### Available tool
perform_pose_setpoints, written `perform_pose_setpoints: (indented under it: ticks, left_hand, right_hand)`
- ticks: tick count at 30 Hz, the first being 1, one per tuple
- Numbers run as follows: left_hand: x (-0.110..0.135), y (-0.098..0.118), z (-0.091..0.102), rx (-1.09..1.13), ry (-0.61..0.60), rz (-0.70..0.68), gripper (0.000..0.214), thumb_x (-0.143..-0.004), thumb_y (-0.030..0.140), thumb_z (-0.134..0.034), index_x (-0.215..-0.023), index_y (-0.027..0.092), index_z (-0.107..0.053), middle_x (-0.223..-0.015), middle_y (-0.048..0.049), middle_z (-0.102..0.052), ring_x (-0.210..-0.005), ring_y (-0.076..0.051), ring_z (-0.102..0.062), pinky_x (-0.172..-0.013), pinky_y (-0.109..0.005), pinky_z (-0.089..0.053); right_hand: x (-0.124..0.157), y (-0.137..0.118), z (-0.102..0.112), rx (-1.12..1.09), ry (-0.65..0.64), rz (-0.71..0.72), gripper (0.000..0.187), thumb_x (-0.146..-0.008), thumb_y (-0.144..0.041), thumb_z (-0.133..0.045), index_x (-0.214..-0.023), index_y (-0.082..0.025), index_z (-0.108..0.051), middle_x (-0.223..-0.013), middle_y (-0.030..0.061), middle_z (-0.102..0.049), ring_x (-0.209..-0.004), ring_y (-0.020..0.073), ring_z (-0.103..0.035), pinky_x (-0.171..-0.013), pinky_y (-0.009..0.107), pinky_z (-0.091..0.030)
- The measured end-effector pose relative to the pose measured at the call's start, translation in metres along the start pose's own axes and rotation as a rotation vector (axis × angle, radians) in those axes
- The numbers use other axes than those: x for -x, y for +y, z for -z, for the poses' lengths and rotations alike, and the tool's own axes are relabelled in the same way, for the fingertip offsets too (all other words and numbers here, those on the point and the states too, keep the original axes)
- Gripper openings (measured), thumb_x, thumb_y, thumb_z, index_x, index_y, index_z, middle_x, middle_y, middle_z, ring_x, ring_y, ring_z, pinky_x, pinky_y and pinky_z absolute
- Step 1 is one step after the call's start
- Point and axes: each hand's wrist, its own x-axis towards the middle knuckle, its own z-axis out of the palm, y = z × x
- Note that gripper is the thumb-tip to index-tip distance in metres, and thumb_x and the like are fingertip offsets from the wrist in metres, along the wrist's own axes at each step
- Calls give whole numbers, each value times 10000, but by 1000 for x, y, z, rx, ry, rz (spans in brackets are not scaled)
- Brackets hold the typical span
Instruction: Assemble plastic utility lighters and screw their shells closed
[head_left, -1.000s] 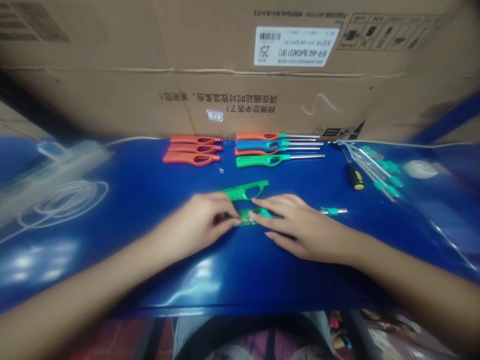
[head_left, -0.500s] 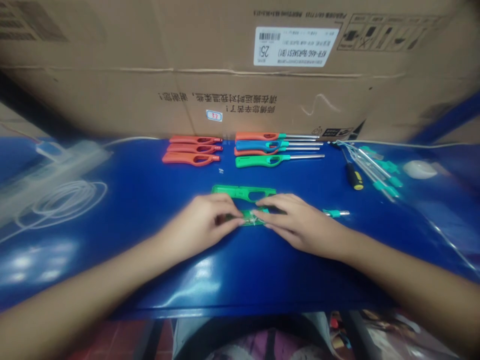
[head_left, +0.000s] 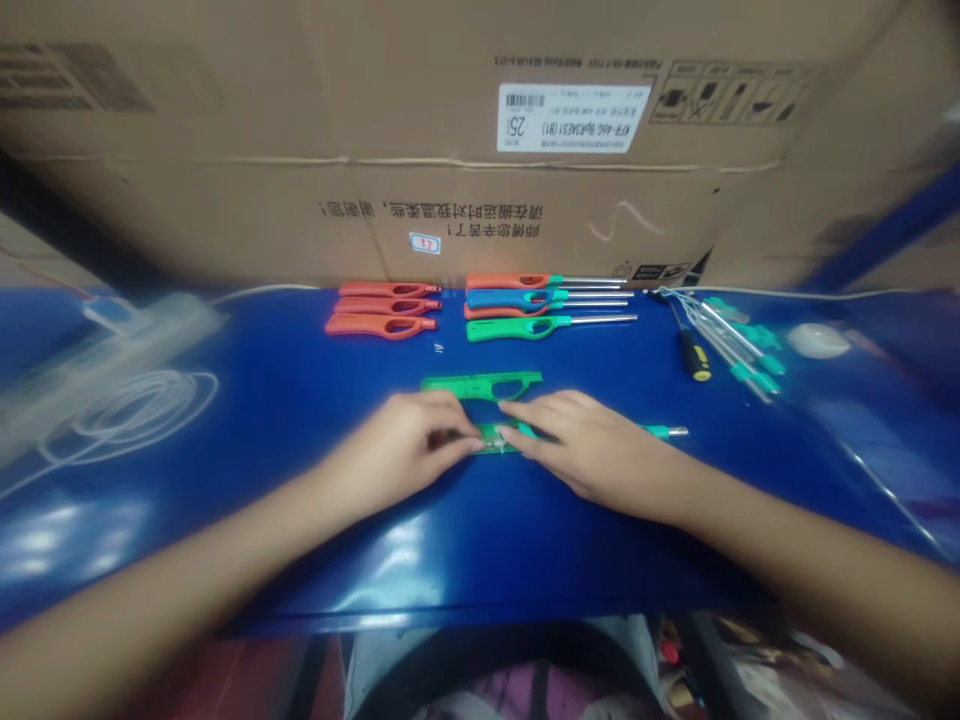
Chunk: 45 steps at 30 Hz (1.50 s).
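A green lighter casing half (head_left: 493,440) with small parts inside lies on the blue table in front of me. My left hand (head_left: 424,435) grips its left end between thumb and bent fingers. From the right, my right hand (head_left: 581,440) pinches at the parts in the casing; its palm hides the right portion. Just beyond my fingertips rests another green casing half (head_left: 480,385), untouched. A teal piece with a metal tip (head_left: 671,432) shows past my right hand.
Orange lighter handles (head_left: 382,326) lie at the back left. Beside them are several assembled long lighters (head_left: 517,328). Farther right are a screwdriver (head_left: 696,360), metal tubes with teal parts (head_left: 739,350) and a white lump (head_left: 817,340). Coiled white cable (head_left: 135,410) and a power strip (head_left: 150,335) occupy the left.
The camera view has shifted slightly. My right fingertips have moved a little left over the casing half, while my left hand stays at its left end.
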Motion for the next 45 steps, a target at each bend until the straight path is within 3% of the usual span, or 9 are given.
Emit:
perform_pose_setpoints:
  ticks: [8,16,24,32,37,45]
  left_hand:
    - [-1,1,1,21,17,3,104,-902,237,-688,-900,193,-782,-869,-39,-728,-758,-144,-665,-673,-236,-509]
    - [0,-1,1,27,19,46,102,-898,250,-695,-888,189,-776,-860,-40,-725,-752,-149,-657,-686,-250,-507]
    - [0,-1,0,37,28,50,111,-899,254,-692,-883,181,-775,-842,-40,-718,-731,-142,-646,-662,-238,-498]
    - [0,-2,-1,16,56,28,117,-897,243,-689,-937,188,-783,-874,-40,-721,-674,-117,-625,-609,-220,-491]
    - [2,-3,-1,-17,69,-8,145,-915,261,-672,-979,186,-778,-904,-40,-711,-699,-118,-629,-643,-232,-509]
    - [5,-3,-2,-62,63,-74,158,-946,246,-631,-1015,182,-758,-938,-47,-701,-761,-134,-647,-704,-249,-533]
  right_hand:
    - [0,-1,-2,-55,105,-42,352,-1006,-170,-492,-1327,-143,-633,-1394,200,-611,-1194,284,-637,-961,486,-541]
    - [0,-4,-2,-5,14,-54,462,-915,-96,-563,-1373,-138,-594,-1446,187,-572,-1224,301,-604,-964,494,-550]
    - [0,-1,-3,-60,33,-29,428,-934,-76,-512,-1350,-104,-612,-1427,209,-582,-1226,315,-601,-959,517,-550]
    - [1,9,2,-266,170,-212,385,-996,-234,-509,-1369,-202,-600,-1353,108,-658,-1227,243,-618,-1021,456,-518]
    - [3,16,9,-246,142,-228,338,-985,-283,-548,-1292,-183,-647,-1205,108,-729,-1076,242,-675,-953,446,-510]
    - [1,16,7,-293,114,-249,296,-977,-282,-583,-1252,-209,-666,-1195,97,-723,-1087,235,-666,-957,434,-474]
